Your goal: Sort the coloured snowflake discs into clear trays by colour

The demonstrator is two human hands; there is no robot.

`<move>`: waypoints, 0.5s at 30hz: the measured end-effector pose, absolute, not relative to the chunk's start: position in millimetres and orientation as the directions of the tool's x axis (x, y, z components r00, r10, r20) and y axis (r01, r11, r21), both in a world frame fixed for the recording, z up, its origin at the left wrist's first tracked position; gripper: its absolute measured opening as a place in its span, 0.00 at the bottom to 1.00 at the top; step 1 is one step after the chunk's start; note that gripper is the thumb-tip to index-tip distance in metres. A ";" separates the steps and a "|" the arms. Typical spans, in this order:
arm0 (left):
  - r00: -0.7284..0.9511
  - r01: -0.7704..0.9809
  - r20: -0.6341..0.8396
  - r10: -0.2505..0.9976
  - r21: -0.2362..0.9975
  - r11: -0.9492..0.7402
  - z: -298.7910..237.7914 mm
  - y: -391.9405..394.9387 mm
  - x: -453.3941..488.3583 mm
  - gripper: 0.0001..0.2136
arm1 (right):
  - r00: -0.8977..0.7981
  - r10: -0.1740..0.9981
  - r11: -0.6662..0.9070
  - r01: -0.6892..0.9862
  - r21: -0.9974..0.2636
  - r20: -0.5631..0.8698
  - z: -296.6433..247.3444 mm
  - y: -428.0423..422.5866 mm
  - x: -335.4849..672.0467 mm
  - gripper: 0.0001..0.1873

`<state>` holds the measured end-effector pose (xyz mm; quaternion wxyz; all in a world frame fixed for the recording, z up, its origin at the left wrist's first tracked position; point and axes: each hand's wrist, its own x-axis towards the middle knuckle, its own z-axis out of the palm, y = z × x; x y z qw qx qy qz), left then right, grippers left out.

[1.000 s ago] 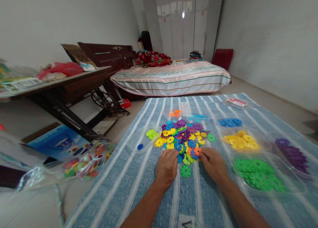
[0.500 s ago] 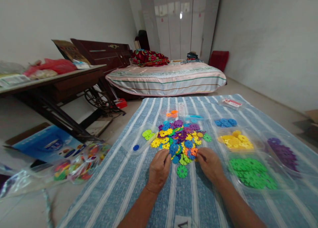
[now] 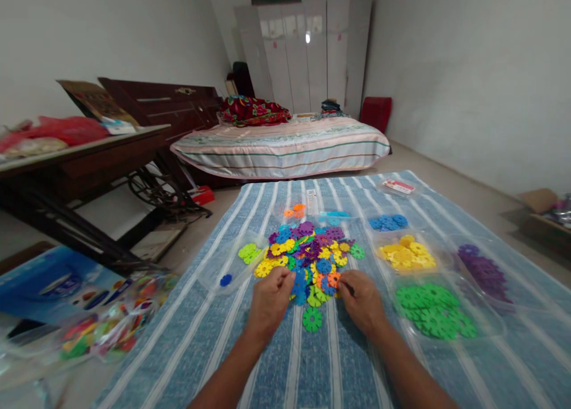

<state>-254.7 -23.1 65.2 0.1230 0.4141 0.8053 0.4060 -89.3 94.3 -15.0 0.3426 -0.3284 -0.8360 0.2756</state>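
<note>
A mixed pile of notched plastic discs (image 3: 312, 251) in several colours lies on the striped cloth before me. At its near left edge is my left hand (image 3: 271, 296), closed with thumb against fingers; anything in it is hidden. Across from it, my right hand (image 3: 362, 301) is also closed, its fingertips by an orange disc (image 3: 333, 280) at the pile's right edge. I cannot make out whether it grips that disc. Between the hands, a single green disc (image 3: 311, 319) lies flat on the cloth, just apart from the pile.
Clear trays on the right hold green discs (image 3: 435, 308), yellow discs (image 3: 407, 254), purple discs (image 3: 484, 275) and blue discs (image 3: 388, 222). Left of the pile, another clear tray (image 3: 209, 278) has lime discs and one dark blue disc. Orange discs (image 3: 295, 211) sit at the back.
The whole view has shifted left as the camera turned slightly right. Both hands stay closed at the pile's near edges, with little movement relative to it.
</note>
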 end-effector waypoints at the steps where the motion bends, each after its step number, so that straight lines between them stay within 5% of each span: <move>1: -0.598 0.533 0.075 0.798 0.781 0.326 68.9 -13.0 -252.2 0.11 | -0.546 0.740 0.632 0.364 -0.684 0.393 -15.4 94.6 -89.9 0.09; 11: -0.378 0.227 -0.088 0.922 0.956 0.185 118.5 152.5 -195.2 0.06 | -0.530 0.744 0.627 0.342 -0.700 0.408 -13.5 94.2 -92.3 0.10; 15: -0.417 0.324 -0.013 0.909 0.932 0.162 122.2 176.3 -189.9 0.08 | -0.523 0.742 0.631 0.332 -0.701 0.419 -13.7 94.8 -91.6 0.10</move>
